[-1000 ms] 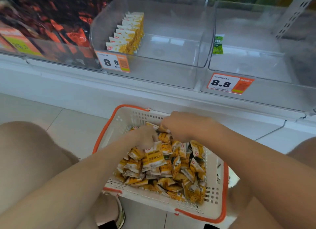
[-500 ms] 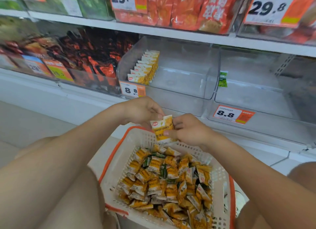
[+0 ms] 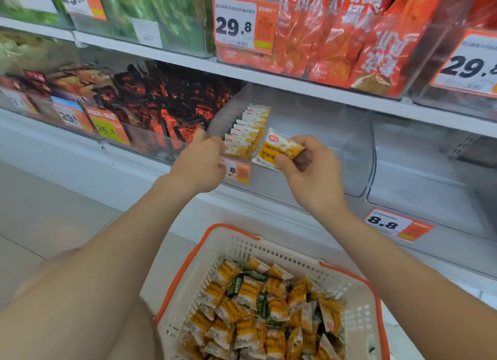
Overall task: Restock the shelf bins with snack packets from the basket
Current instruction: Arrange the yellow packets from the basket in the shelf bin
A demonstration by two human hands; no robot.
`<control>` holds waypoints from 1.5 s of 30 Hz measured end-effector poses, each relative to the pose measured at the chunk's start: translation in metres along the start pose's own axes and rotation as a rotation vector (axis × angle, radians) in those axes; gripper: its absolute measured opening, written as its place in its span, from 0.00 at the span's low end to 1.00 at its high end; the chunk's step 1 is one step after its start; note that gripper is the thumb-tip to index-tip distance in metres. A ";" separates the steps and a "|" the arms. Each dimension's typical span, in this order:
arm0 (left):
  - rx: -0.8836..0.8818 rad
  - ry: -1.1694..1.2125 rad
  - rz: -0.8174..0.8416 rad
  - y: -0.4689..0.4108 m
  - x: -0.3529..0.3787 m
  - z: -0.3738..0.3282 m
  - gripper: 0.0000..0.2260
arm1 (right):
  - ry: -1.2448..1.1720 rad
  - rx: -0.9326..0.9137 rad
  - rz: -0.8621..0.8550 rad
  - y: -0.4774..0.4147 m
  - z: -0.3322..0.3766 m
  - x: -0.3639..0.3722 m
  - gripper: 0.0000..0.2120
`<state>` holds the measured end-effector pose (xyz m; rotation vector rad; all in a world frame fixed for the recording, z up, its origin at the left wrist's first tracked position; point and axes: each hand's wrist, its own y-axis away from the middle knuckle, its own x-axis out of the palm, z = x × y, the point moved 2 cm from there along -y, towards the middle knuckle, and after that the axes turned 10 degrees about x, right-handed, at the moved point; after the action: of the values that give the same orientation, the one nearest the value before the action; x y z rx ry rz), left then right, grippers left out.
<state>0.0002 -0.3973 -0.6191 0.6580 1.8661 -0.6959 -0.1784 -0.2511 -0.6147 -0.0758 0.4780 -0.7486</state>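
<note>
My right hand pinches a yellow and white snack packet by its lower edge and holds it in front of the clear shelf bin. A short row of the same packets stands along that bin's left wall. My left hand is at the bin's front left corner, thumb up and fingers curled over the rim beside the front packet. Below, the white basket with orange handles holds several yellow packets and a few green ones.
Another clear bin to the right has an 8.8 price tag. The bin of dark red and black packets lies to the left. The upper shelf carries red bags and green bags. My knees flank the basket.
Both hands rose from the basket to the shelf. The packet held by both hands half a second ago is now in my right hand alone, and my left hand has gone to the bin's corner.
</note>
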 end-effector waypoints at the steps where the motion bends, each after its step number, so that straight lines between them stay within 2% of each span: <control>1: -0.010 -0.006 0.000 -0.001 -0.001 0.002 0.18 | 0.043 -0.022 -0.002 -0.011 0.001 0.007 0.11; 4: -0.015 -0.016 -0.047 -0.004 -0.009 0.004 0.17 | 0.206 -0.034 0.021 -0.039 0.007 0.033 0.08; 7: -0.036 -0.058 -0.048 -0.006 -0.011 0.009 0.15 | 0.382 -0.005 0.122 -0.059 0.014 0.064 0.03; 11: -0.028 -0.091 -0.013 -0.011 -0.008 0.015 0.09 | 0.501 0.230 0.268 -0.084 0.014 0.098 0.07; 13: -0.026 -0.080 -0.001 -0.014 -0.008 0.019 0.07 | 0.469 0.362 0.348 -0.091 0.013 0.109 0.14; 15: -0.023 -0.073 -0.002 -0.016 -0.008 0.022 0.05 | 0.337 0.478 0.382 -0.093 0.015 0.114 0.21; 17: -0.024 -0.070 -0.007 -0.017 -0.009 0.023 0.06 | 0.258 0.557 0.383 -0.091 0.018 0.118 0.20; 20: -0.036 -0.070 -0.019 -0.018 -0.009 0.023 0.11 | 0.368 0.588 0.411 -0.096 0.018 0.122 0.11; 24: -0.032 -0.056 -0.001 -0.017 -0.011 0.022 0.10 | 0.404 0.595 0.391 -0.100 0.016 0.125 0.17; 28: -0.042 -0.070 -0.019 -0.009 -0.016 0.016 0.12 | 0.129 0.675 0.512 -0.093 0.010 0.121 0.20; 30: -0.070 -0.056 -0.055 -0.003 -0.020 0.008 0.13 | 0.061 0.640 0.520 -0.090 0.013 0.109 0.16; 31: -0.091 -0.052 -0.080 0.001 -0.022 0.004 0.12 | 0.120 0.573 0.457 -0.089 0.014 0.100 0.13; 34: -0.156 -0.126 -0.125 0.010 -0.027 -0.007 0.09 | 0.429 0.228 0.153 -0.072 0.022 0.070 0.07; 35: -0.172 -0.162 -0.130 0.014 -0.027 -0.010 0.08 | 0.443 0.109 0.060 -0.059 0.029 0.059 0.05; 37: -0.184 -0.226 -0.130 0.019 -0.025 -0.017 0.08 | 0.405 -0.072 -0.015 -0.026 0.039 0.040 0.03; 39: -0.168 -0.245 -0.090 0.024 -0.017 -0.023 0.09 | 0.439 -0.156 0.048 0.005 0.037 0.027 0.03; 41: -0.133 -0.196 0.028 0.028 -0.001 -0.029 0.09 | 0.530 -0.145 0.170 0.035 0.026 0.014 0.04; 45: -0.029 -0.123 0.441 0.045 0.049 -0.057 0.08 | 0.814 -0.036 0.456 0.070 -0.017 -0.005 0.06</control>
<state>-0.0206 -0.3192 -0.6529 0.9473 1.5427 -0.4097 -0.1439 -0.1948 -0.6441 0.3104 1.2356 -0.2910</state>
